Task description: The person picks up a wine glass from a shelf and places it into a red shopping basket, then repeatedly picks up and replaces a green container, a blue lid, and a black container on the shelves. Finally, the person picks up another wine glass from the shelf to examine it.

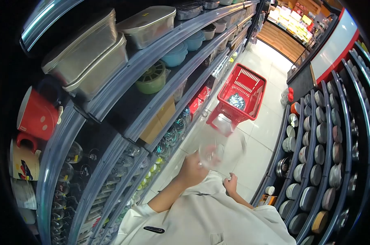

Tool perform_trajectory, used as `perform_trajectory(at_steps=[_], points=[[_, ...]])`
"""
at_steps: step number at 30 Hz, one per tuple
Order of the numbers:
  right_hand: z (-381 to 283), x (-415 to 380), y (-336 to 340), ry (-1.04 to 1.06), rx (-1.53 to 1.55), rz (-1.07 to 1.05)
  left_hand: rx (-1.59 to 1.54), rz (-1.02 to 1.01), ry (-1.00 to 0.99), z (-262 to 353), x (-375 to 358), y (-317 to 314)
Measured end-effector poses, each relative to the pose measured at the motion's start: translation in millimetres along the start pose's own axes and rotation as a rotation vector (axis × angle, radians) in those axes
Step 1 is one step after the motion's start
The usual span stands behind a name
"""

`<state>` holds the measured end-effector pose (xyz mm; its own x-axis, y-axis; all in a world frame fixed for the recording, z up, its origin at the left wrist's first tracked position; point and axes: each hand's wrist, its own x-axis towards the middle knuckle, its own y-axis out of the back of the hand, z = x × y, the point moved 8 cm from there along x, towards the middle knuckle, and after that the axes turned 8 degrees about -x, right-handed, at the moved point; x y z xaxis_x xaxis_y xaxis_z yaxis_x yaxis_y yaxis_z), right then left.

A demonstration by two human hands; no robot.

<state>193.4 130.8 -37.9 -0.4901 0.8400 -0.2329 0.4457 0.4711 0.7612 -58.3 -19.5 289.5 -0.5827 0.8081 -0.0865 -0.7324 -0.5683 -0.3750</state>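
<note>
My left hand (192,169) is closed around a clear drinking glass (234,145), held out in front of my body over the aisle. Motion smears the glass, so its exact shape is hard to make out. My right hand (230,184) hangs low beside my light-coloured shirt (209,212), loosely open with nothing visible in it. Beyond the glass, a red shopping basket (258,92) stands on the floor. Inside it lies a shiny, clear-and-dark item (236,101) whose kind I cannot make out.
On the left, shelves carry metal containers (148,24), red mugs (38,114), blue lidded bowls (174,55), a green container (151,77) and glassware (74,153). Racks of stacked plates and bowls (315,153) line the right side. White floor tiles (254,151) run between them toward a lit counter (289,24).
</note>
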Motion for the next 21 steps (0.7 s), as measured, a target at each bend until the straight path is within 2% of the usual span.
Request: perform_trajectory(at_steps=[2,3,4,6,7,8,9,10,12,13,14,16,17,18,20,21], points=[[6.6,2.9,-8.1,0.007,0.025,-0.020,0.504,-0.031,-0.828,52.6,-23.2,-13.2],[12.1,3.0,-9.8,0.002,0.030,-0.018,0.414,-0.116,-0.915,57.9,-26.3,-16.1],[0.3,0.1,0.3,-0.001,-0.016,-0.020,0.413,-0.123,-0.912,61.1,-26.4,-20.1],[-6.2,-3.6,7.4,-0.011,-0.060,-0.019,0.485,0.014,-0.816,59.3,-18.4,-20.2],[-2.1,-3.1,6.6,-0.045,-0.027,-0.023,0.484,0.007,-0.816,54.1,-16.3,-21.2],[2.4,-3.6,5.8,-0.081,0.007,-0.028,0.442,-0.022,-0.733,40.4,-10.3,-19.9],[4.9,-3.8,6.3,-0.087,0.010,-0.025,0.400,-0.051,-0.650,29.7,-5.1,-20.4],[4.7,-3.9,8.3,-0.054,-0.029,-0.007,0.401,-0.060,-0.647,31.2,-5.0,-27.6],[8.2,-7.0,9.6,-0.032,-0.064,0.010,-0.016,0.043,0.061,-13.1,7.8,-25.1],[9.4,-6.8,10.3,-0.035,-0.061,0.018,-0.034,-0.048,0.070,-18.5,7.2,-27.8],[9.9,-5.7,11.4,-0.039,-0.058,0.026,-0.032,-0.054,0.075,-22.5,6.5,-28.6],[10.3,-2.1,11.0,-0.011,-0.075,0.043,-0.029,-0.102,-0.021,-15.7,1.8,-36.2],[8.4,-1.8,11.1,0.027,-0.095,0.059,0.207,-0.173,-0.198,-13.4,-0.1,-35.2],[10.0,-2.0,9.8,0.019,-0.095,0.054,0.207,-0.173,-0.189,-19.0,1.2,-31.0],[8.8,2.7,6.6,-0.065,-0.016,0.011,0.268,-0.209,-0.472,-2.3,-2.2,-32.0],[6.6,5.3,6.4,-0.071,-0.013,0.010,0.348,-0.126,-0.461,-2.4,-2.2,-28.0]])
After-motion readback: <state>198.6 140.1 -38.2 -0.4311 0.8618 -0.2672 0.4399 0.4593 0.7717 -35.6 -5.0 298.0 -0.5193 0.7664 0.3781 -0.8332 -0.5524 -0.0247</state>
